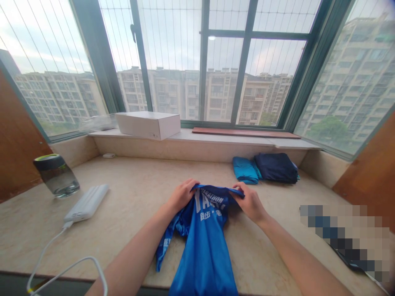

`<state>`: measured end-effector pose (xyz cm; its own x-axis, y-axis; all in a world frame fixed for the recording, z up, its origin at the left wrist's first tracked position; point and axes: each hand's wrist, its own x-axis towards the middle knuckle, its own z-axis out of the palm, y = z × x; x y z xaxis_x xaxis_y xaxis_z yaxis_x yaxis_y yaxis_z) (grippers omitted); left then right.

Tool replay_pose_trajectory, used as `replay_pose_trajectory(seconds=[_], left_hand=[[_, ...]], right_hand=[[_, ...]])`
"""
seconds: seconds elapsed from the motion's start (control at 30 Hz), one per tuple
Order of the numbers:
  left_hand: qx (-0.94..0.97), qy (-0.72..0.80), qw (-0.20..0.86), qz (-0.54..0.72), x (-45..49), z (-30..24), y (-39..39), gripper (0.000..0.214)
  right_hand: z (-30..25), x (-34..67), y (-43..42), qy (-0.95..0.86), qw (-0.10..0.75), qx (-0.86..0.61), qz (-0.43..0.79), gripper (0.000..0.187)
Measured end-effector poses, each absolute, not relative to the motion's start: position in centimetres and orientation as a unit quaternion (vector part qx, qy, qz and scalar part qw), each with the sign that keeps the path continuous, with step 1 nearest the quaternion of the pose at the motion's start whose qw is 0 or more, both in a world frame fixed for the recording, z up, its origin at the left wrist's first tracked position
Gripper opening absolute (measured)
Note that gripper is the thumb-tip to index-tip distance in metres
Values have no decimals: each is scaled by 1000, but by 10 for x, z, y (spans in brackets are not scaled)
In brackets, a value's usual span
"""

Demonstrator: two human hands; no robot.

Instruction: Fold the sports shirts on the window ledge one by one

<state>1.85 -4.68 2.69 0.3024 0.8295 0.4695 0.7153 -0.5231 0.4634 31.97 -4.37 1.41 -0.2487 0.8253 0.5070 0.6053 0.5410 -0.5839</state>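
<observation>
A blue shirt [203,242] with white printed lettering hangs between my two hands and drapes toward me over the front edge of the stone counter [132,185]. My left hand [184,193] pinches one upper corner of the cloth. The opposite upper corner is gripped by my right hand [247,197], thumb and fingers closed on it. The top edge stretches between the hands, sagging a little in the middle. Below my left hand, part of the shirt bunches up and a loose flap with white print hangs down.
Folded teal cloth [245,169] and folded dark navy cloth [276,167] lie at the back right. On the left are a water bottle [57,174] and a white power bank [87,201] with a cable. A white box [148,124] sits on the window ledge. A blurred-out item [345,242] lies right.
</observation>
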Motion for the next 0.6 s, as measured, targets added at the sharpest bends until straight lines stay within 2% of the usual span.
replay_pose_trajectory(seconds=[0.1, 0.2, 0.33, 0.6], left_hand=[[783, 516, 57, 342, 11, 25, -42, 30], [765, 548, 61, 333, 0, 20, -35, 40], [756, 565, 90, 319, -14, 14, -27, 57], [746, 557, 143, 334, -16, 18, -28, 13]], right_hand=[[11, 327, -37, -793, 366, -466, 142, 39], [6, 332, -29, -809, 324, -478, 112, 28], [3, 338, -21, -748, 372, -542, 91, 25], [0, 358, -3, -557, 559, -573, 221, 36]])
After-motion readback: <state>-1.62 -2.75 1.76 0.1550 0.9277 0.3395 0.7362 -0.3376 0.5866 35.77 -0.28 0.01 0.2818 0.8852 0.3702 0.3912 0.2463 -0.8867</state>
